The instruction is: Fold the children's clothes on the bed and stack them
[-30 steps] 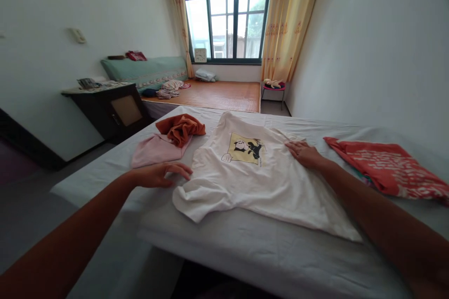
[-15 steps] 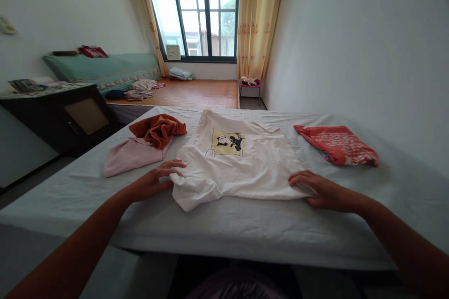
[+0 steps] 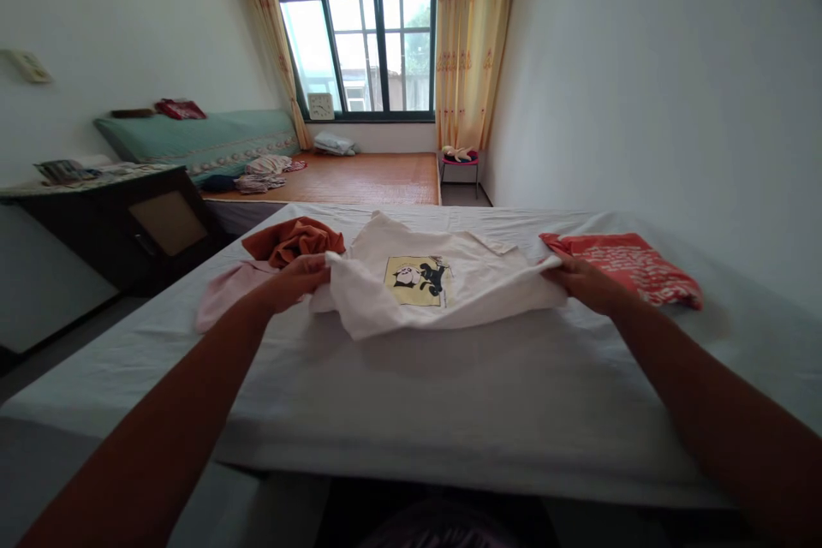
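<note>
A white T-shirt (image 3: 475, 265) with a yellow panel and black-and-white cartoon print lies across the white-sheeted surface (image 3: 449, 411). Its near edge is raised off the sheet and sags between my hands. My left hand (image 3: 299, 281) pinches the shirt's left corner. On the opposite side, my right hand (image 3: 581, 281) is closed on the right corner, close to a folded red garment with white lettering (image 3: 633, 265). Beside my left hand are a crumpled rust-coloured cloth (image 3: 299, 240) and a pink cloth (image 3: 231, 291), which my wrist partly covers.
Beyond the sheet stands a bed with a brown mat (image 3: 372, 175) and several clothes (image 3: 263, 175) on it. A dark cabinet (image 3: 128, 223) is at the left. A small stool (image 3: 460, 161) stands below the curtain (image 3: 468, 43), and a white wall (image 3: 642, 86) runs along the right.
Both hands have closed on the white T-shirt's near corners and lifted them up and away from me. The near edge has risen from the sheet, and the view has tilted up slightly.
</note>
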A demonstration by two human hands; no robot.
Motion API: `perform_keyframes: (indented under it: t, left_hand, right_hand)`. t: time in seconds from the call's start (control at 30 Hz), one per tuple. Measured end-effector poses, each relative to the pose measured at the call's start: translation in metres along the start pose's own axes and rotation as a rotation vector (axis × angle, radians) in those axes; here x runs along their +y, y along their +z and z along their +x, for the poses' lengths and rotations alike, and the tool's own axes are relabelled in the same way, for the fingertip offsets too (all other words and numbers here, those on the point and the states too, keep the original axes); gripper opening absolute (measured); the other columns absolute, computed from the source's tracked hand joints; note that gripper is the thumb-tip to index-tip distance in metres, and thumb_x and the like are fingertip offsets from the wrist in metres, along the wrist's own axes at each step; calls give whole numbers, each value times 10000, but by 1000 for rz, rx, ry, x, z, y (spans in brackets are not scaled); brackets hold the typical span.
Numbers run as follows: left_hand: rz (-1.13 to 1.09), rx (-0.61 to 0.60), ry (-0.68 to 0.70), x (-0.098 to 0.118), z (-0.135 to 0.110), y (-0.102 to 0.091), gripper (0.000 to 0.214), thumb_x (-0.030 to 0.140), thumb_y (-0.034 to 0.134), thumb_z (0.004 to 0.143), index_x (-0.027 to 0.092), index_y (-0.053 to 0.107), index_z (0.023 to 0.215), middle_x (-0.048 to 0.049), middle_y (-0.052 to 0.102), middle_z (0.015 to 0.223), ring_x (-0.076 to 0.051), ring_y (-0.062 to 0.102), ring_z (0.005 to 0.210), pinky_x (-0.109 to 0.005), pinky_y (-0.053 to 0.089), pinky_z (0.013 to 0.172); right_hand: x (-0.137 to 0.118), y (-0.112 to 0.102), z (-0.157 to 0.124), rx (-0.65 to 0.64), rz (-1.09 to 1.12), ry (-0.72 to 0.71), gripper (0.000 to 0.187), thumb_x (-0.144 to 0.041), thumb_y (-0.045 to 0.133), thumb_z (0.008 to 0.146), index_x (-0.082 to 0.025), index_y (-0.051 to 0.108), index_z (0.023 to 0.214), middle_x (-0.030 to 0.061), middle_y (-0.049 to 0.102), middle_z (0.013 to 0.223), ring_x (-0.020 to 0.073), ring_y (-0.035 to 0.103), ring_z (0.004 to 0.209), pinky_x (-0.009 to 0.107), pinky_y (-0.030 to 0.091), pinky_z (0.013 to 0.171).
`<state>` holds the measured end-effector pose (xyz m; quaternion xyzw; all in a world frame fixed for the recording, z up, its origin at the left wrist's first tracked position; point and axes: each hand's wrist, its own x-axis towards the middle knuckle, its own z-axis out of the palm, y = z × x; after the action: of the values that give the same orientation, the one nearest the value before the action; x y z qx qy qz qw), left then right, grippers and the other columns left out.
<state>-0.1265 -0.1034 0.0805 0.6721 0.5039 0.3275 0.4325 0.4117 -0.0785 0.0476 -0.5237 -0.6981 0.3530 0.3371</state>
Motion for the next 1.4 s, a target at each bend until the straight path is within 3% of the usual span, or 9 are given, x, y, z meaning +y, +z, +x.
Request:
perform_keyframes:
  t: [0.13, 0.23, 0.43, 0.57, 0.8, 0.93, 1.07, 1.17, 1.4]
  left_hand:
    - [-74, 215, -33, -13, 50, 5, 685, 661, 676, 658, 147, 650, 1112, -89, 709, 935, -244, 651, 885, -325, 534, 763]
    - [-63, 214, -100, -30, 52, 5, 692, 674, 646, 677, 152, 647, 1131, -112, 701, 1018, -253, 636, 963, -316, 527, 791]
    - [23, -1, -119, -34, 20, -2, 657, 564, 696, 691, 233, 607, 1252, -53, 699, 1043, -214, 632, 932, -280, 509, 804]
    - [242, -137, -73, -26, 19, -2, 571, 524, 716, 667, 234, 679, 1157, -15, 685, 1022, -228, 606, 970, -256, 476, 832]
    - [276, -224, -134, -31, 19, -10, 533, 525, 673, 688, 235, 692, 1135, -8, 676, 938, -209, 602, 869, -249, 490, 749]
    - [340, -195, -147, -35, 18, -14, 510, 503, 678, 674, 241, 704, 1111, -10, 688, 945, -224, 611, 876, -262, 498, 761]
    - [496, 194, -17, -43, 31, -7, 470, 480, 605, 715, 196, 713, 1073, -53, 686, 986, -230, 622, 891, -296, 505, 816]
    - [553, 385, 165, -43, 43, 13, 418, 439, 493, 810, 198, 699, 1083, -77, 656, 1120, -230, 605, 1023, -314, 478, 920]
    - [827, 7, 312, -53, 55, 71, 531, 493, 408, 907, 194, 551, 1323, -104, 474, 1431, -263, 381, 1349, -396, 276, 1135]
  right_hand:
    - [21, 22, 41, 311, 16, 160, 331, -461, 575, 777, -179, 671, 920, 110, 685, 837, 257, 639, 753, 381, 525, 662]
    - [32, 27, 37, 354, -17, 223, 410, -476, 573, 784, -194, 650, 1071, 105, 684, 842, 263, 640, 767, 384, 518, 667]
    - [29, 8, 8, -165, -94, 65, 555, -557, 609, 784, -238, 599, 1238, -21, 597, 682, 150, 547, 614, 250, 421, 550]
    - [23, -1, 6, -281, -200, 45, 489, -560, 631, 762, -210, 686, 1099, -56, 458, 576, 101, 418, 543, 209, 319, 503]
    - [19, -12, -3, -530, -125, 136, 423, -559, 689, 687, -182, 745, 869, -19, 524, 576, 106, 453, 541, 199, 327, 478]
    - [24, -14, -3, -275, -269, 108, 431, -608, 586, 756, -203, 730, 787, -16, 515, 505, 122, 450, 462, 231, 324, 443]
    - [21, 1, 4, 144, -472, -31, 430, -577, 500, 836, -208, 720, 836, 26, 597, 569, 170, 527, 503, 294, 408, 506]
    - [11, 28, 8, 83, -464, -227, 376, -503, 469, 884, -232, 708, 989, 61, 698, 839, 198, 624, 720, 321, 497, 668]
    - [10, 74, 10, -153, -637, -452, 441, -459, 431, 929, -302, 536, 1328, 43, 533, 1384, 260, 448, 1293, 481, 366, 1058]
